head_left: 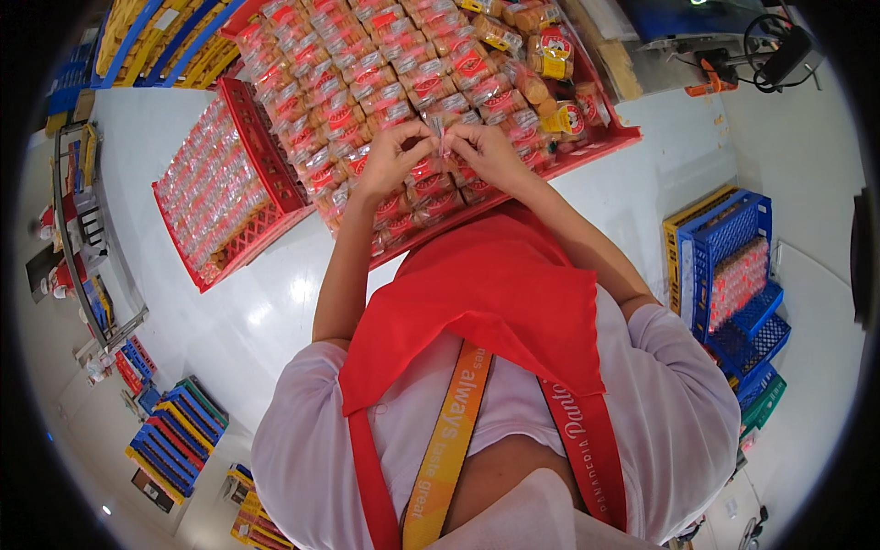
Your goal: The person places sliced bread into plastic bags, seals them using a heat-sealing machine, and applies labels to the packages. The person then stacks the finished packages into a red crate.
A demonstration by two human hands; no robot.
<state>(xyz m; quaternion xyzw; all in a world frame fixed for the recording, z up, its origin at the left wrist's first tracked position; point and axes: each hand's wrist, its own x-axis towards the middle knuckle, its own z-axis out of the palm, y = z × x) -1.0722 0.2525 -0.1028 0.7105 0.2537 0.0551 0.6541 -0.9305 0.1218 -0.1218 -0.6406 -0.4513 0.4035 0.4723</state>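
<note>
Presently pinches a thin strip of clear wrapper [438, 123] at twelve o'clock, between thumb and forefinger of each hand: left hand [396, 156] on the eleven o'clock side, right hand [486, 154] toward one o'clock. Brings both sets of fingertips close together, just above the red-labelled packets [357, 87]. Bends the remaining fingers of both hands; cannot tell their exact contact with the film.

Reaches across the near edge of a large red crate [612, 145], filled with rows of red-labelled packets of round tan pieces. At one o'clock inside the same crate: yellow-labelled packets [554, 57], loosely piled at varied angles.

At ten o'clock, just beside the large crate: smaller red crate [252, 240], filled with further packets in rows. Wears a red apron [486, 284] over a white shirt [307, 417].

At three o'clock, well apart from both hands: blue crates [741, 225]. At eight o'clock: stack of multicoloured crates [179, 440]. At two o'clock: black device [781, 57] with a cable.
</note>
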